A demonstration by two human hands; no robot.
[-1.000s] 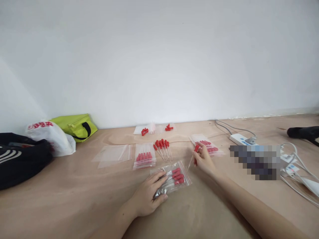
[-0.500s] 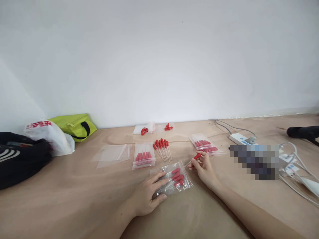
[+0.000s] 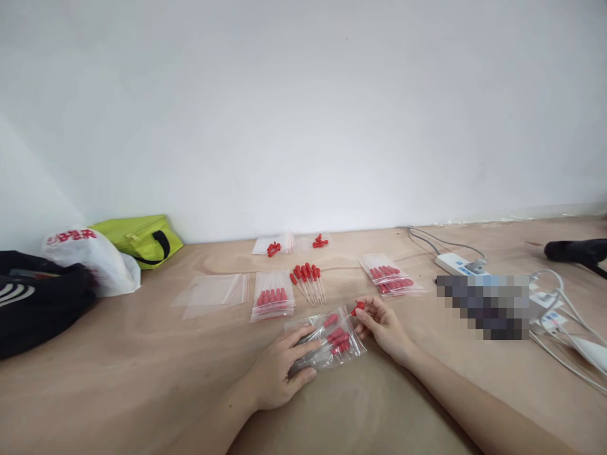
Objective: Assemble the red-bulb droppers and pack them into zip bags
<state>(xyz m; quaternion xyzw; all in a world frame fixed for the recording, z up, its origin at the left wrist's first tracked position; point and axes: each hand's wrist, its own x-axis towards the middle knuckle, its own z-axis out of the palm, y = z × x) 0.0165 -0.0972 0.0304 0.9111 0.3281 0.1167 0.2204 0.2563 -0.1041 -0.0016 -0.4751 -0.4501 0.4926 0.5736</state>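
My left hand (image 3: 281,371) lies with fingers and thumb spread on a clear zip-lock bag (image 3: 355,351), pinning it to the table. Inside the bag are several droppers with red bulbs (image 3: 337,335). My right hand (image 3: 385,327) pinches another dropper (image 3: 359,308) by its red bulb at the bag's right end. The tip of this dropper points left into or over the bag opening; I cannot tell which. Just beyond the bag, several loose droppers (image 3: 308,281) lie fanned out. A filled bag of droppers (image 3: 272,309) is left of them.
More filled bags (image 3: 389,278) lie to the right, flat bags (image 3: 208,296) to the left. Loose red bulbs (image 3: 274,249) rest on bags near the wall. Power strips (image 3: 458,265) with cables are at right; a black bag (image 3: 42,309) and a green bag (image 3: 137,237) at left.
My right hand has moved left and slightly down, bringing the dropper's red bulb up to the bag's end. The left hand has stayed on the bag.
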